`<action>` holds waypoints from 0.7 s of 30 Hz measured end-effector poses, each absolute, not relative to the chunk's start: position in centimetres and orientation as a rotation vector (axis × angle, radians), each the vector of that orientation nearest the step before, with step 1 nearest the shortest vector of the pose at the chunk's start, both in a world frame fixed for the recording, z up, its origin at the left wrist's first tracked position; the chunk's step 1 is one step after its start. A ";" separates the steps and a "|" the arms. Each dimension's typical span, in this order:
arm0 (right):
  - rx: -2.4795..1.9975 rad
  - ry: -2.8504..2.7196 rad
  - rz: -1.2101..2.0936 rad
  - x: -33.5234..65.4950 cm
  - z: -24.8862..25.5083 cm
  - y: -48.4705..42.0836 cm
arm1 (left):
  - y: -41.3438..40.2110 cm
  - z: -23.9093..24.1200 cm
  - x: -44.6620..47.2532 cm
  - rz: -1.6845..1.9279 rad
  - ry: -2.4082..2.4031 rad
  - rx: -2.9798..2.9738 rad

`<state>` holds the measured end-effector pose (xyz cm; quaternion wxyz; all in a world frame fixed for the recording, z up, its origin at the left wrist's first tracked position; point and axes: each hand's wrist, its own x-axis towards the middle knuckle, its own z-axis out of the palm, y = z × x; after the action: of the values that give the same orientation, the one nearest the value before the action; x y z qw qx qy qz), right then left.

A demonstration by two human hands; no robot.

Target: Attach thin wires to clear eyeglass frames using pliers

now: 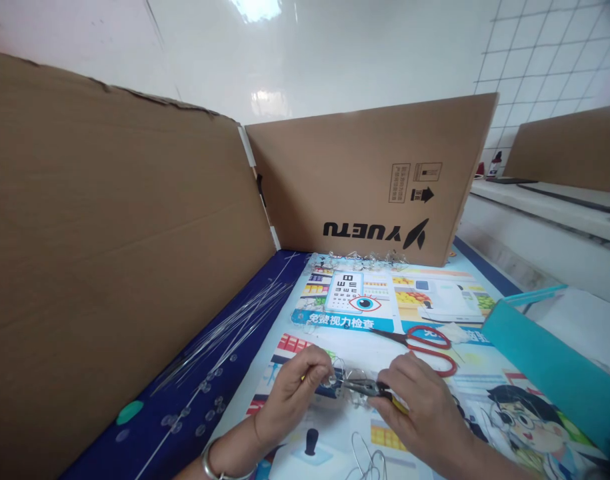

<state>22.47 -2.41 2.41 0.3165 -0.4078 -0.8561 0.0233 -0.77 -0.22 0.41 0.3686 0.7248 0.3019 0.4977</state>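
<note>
In my right hand [427,403] is a pair of long-nose pliers [361,387] with dark metal jaws and a black and yellow handle. The jaws point left, at a thin silvery wire [339,367] bent into loops. My left hand [297,387] pinches this wire between thumb and fingertips, where a small clear bead [331,381] shows. Whether the jaws grip the wire is too small to tell. More bent wire [357,398] lies just behind and below the pliers. Closer to me are loose wire loops [369,461] on the printed sheet.
Red-handled scissors [429,345] lie behind my right hand. Straight wires [229,323] and several clear discs [205,387] are on the blue cloth at left. Cardboard walls [309,187] stand left and behind. A teal box [549,360] is at right; wire pieces [367,260] line the back.
</note>
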 end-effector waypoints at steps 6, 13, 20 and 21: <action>-1.039 -2.243 0.048 22.4 2.3 -2.5 | -0.4 0.4 -0.9 1.281 0.814 1.901; -1.097 -2.275 0.057 22.3 2.0 -2.6 | -0.4 0.3 -1.1 1.171 0.943 2.167; -1.314 -2.372 0.136 22.3 1.6 -2.0 | 0.5 0.1 -0.6 1.127 1.057 2.227; -1.342 -2.384 0.129 22.3 1.5 -1.9 | 0.7 0.0 -0.5 1.122 1.072 2.265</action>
<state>22.29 -1.91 1.55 0.2001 -0.4803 -0.8528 0.0460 -0.47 0.73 -0.04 0.1967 0.8090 0.3827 0.4006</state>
